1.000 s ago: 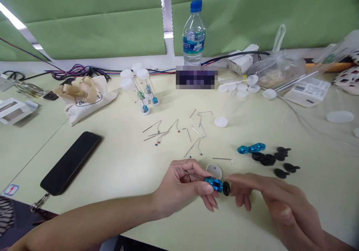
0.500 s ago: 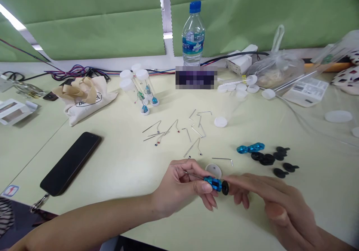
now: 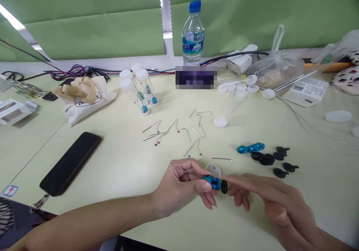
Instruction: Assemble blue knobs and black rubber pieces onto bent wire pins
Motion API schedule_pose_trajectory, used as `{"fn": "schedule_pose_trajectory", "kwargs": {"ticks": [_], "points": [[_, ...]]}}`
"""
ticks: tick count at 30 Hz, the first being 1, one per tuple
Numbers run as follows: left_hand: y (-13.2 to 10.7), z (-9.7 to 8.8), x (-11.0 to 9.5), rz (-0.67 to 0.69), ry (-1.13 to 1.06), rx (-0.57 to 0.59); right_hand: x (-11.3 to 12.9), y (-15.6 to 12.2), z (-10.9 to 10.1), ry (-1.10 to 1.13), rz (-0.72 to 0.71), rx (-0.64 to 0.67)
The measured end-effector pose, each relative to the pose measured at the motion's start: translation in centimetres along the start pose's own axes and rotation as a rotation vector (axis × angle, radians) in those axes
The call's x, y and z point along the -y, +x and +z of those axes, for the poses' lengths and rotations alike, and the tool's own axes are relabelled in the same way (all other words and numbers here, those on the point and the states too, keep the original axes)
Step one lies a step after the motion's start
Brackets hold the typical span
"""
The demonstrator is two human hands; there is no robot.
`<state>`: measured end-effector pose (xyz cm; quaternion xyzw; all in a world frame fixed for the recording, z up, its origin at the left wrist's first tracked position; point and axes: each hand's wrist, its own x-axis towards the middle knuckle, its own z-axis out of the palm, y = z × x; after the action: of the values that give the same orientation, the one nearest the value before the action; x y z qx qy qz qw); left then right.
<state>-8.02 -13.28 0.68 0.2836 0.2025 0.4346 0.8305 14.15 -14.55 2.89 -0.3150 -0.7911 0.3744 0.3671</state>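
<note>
Between thumb and fingers, my left hand (image 3: 186, 185) grips a small blue metal part (image 3: 212, 182). A thin metal rod (image 3: 192, 174) sticks out of its left end toward my palm, and a black disc (image 3: 224, 186) sits on its right end. My right hand (image 3: 276, 197) is just right of the disc, index finger stretched toward it and thumb apart. It holds nothing; whether the fingertip touches the disc I cannot tell. Behind the blue part lies a round white cap (image 3: 213, 169). An L-shaped hex key (image 3: 223, 158) rests beyond it.
Bent metal rods (image 3: 165, 131) and several small hex keys (image 3: 197, 130) lie mid-table. Blue parts (image 3: 250, 148) and black discs with stems (image 3: 266, 159) are at right. Capped clear tubes (image 3: 144, 88), a water bottle (image 3: 193, 38), a phone (image 3: 71, 163) and a cloth bag (image 3: 86, 98) stand around.
</note>
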Motion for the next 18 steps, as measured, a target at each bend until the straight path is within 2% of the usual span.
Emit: {"fn": "schedule_pose_trajectory", "kwargs": {"ticks": [18], "points": [[-0.07, 0.23, -0.14, -0.007, -0.018, -0.008, -0.08, 0.24, 0.05, 0.019, 0.016, -0.005]]}}
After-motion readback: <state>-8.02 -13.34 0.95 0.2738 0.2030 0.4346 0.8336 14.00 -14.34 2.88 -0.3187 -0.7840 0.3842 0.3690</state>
